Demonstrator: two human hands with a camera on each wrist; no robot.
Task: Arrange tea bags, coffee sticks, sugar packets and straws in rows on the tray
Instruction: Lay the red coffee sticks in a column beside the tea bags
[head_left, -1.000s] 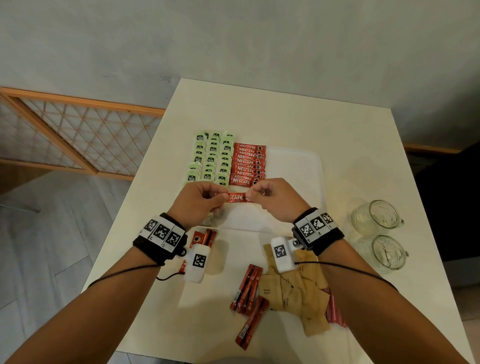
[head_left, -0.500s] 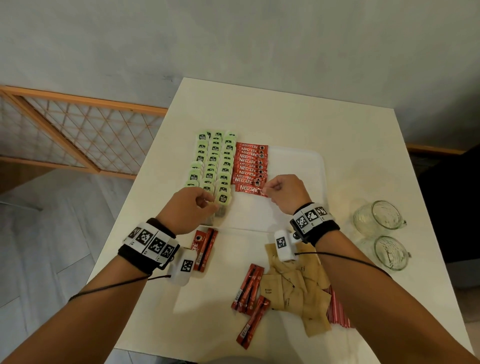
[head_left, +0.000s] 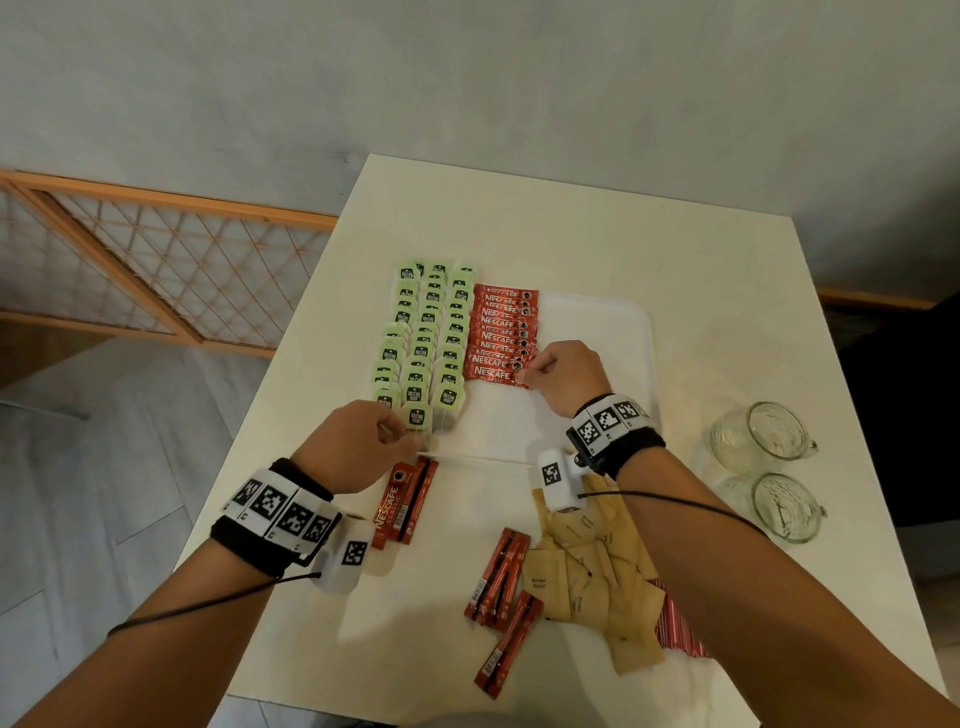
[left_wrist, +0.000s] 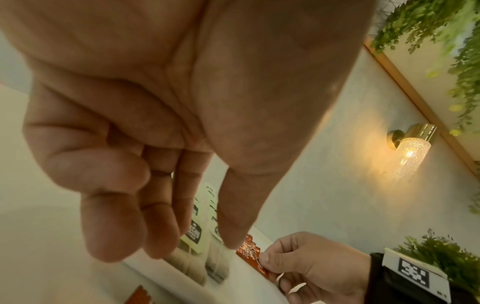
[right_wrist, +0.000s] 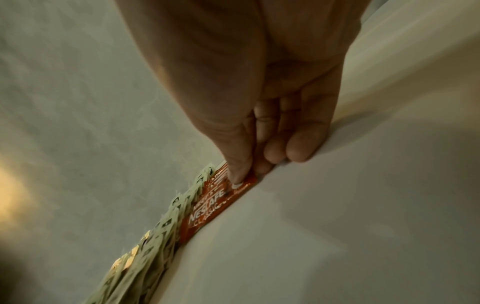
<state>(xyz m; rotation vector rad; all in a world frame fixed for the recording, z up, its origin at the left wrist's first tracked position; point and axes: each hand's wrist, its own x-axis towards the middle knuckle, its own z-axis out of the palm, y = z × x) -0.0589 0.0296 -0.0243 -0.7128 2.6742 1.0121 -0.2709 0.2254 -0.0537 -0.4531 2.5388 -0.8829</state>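
A white tray (head_left: 597, 332) holds rows of green tea bags (head_left: 431, 338) on its left and one row of red coffee sticks (head_left: 501, 322) beside them. The nearest coffee stick (head_left: 488, 373) lies at the front of that row. My right hand (head_left: 524, 371) pinches its right end, and in the right wrist view the thumb sits on top of the coffee stick (right_wrist: 207, 214). My left hand (head_left: 400, 441) hovers at the tray's front left corner with loosely curled fingers (left_wrist: 116, 236) that hold nothing.
Two loose coffee sticks (head_left: 402, 499) lie by my left wrist, and more coffee sticks (head_left: 498, 577) sit nearer me. Beside them are brown sugar packets (head_left: 597, 582) and red striped straws (head_left: 675, 623). Two glass mugs (head_left: 758, 436) stand right of the tray.
Both hands held the coffee stick above the tray's front. The left hand let go and drew back; the right hand carried the stick forward onto the red row.
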